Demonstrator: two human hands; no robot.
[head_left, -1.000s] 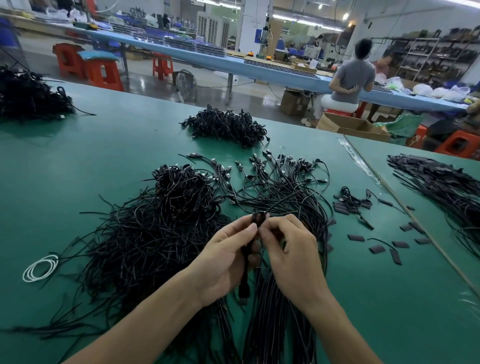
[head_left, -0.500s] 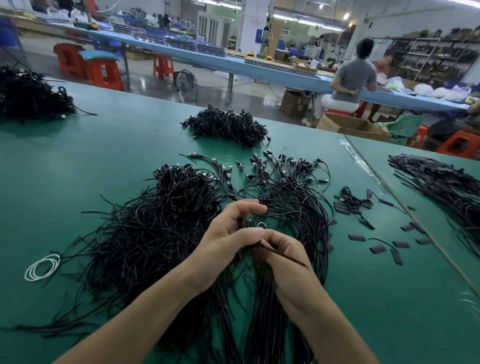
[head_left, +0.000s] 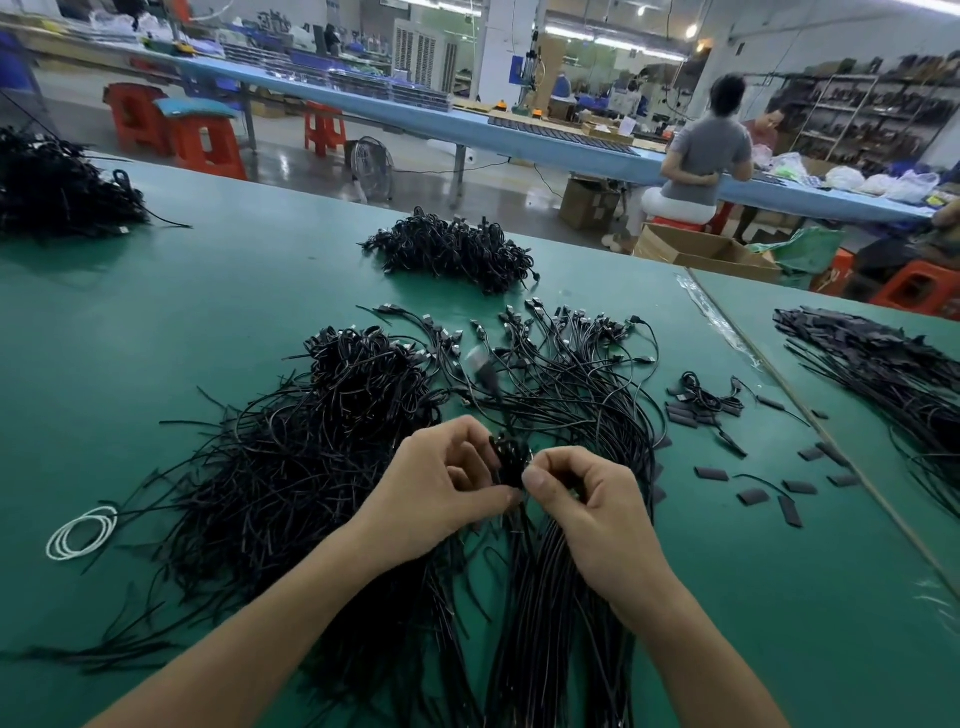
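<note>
Both hands sit a little higher and closer together than half a second ago, and the strand that then lay stretched across the right knuckles is now gathered into a small tight wad between the fingertips. That wad is the black cable (head_left: 510, 460), held just above the middle of the green table (head_left: 208, 291). The left hand (head_left: 441, 483) curls round it from one side with the thumb underneath. The right hand (head_left: 587, 499) pinches it from the other side between thumb and bent forefinger. One plug end (head_left: 480, 366) whips free above the hands as a blur, so the winding looks only partly done. I cannot tell whether any tie is on it yet. As for the whole job, a pile of finished bundles (head_left: 457, 249) lies well beyond the hands, which suggests a fair share is done. Far more remains: a fan of loose cables (head_left: 571, 374) spreads just behind the hands with the plugs pointing away, a tangled heap (head_left: 311, 441) lies to the left, and straight cables (head_left: 545, 597) run under both wrists. Short black sleeve pieces (head_left: 711, 473) lie scattered to the right, and a white wire ring (head_left: 80, 532) sits apart at the left edge
</note>
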